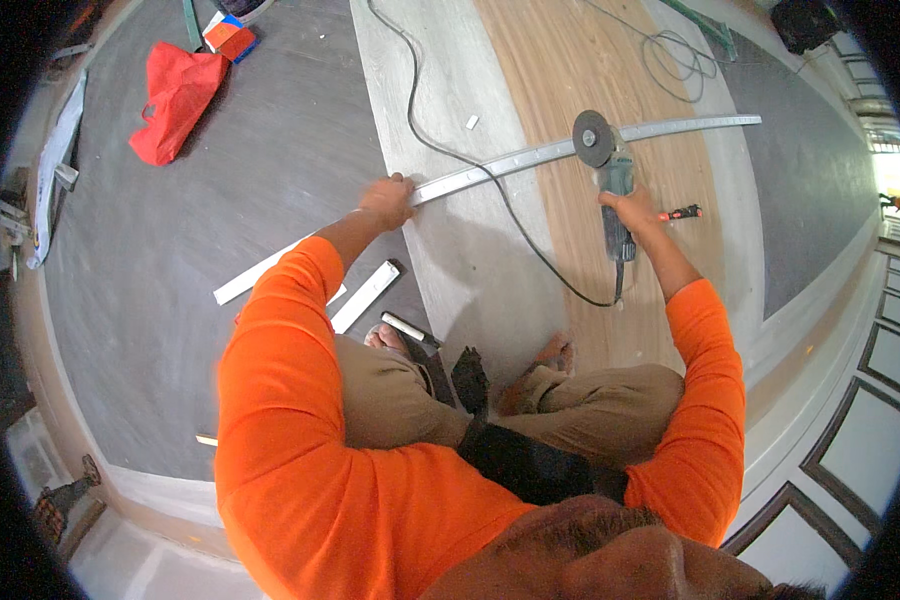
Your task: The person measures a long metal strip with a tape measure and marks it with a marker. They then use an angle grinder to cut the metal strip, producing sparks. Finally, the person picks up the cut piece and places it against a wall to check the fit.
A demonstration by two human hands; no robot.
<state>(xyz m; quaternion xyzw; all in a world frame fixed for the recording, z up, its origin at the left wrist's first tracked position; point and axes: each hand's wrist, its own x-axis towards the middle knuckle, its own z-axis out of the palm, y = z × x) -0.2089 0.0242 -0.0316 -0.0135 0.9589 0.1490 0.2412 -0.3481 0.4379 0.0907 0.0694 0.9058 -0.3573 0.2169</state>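
Across the grey and wood-patterned floor [270, 140], one long pale strip [520, 160] is laid; two hands are shown, well apart; by the left hand [385, 203], the strip is clamped near the edge of the dark grey area; by the right hand [626, 211], one grinder [618, 180] is grasped around its body, its single disc [592, 138] being seen over the strip, though whether the two touch cannot be told; from the grinder's rear, one dark cable [508, 205] is led back across the strip; just right of the right hand, one red-and-black tool [680, 213] is placed; between the arms, two bare feet [387, 338] are seen, with one short white bar [367, 297] and one black-and-white rod [410, 327] near the left foot; at upper left, one red bag [175, 100] and one orange-and-blue box [232, 38] are set side by side.
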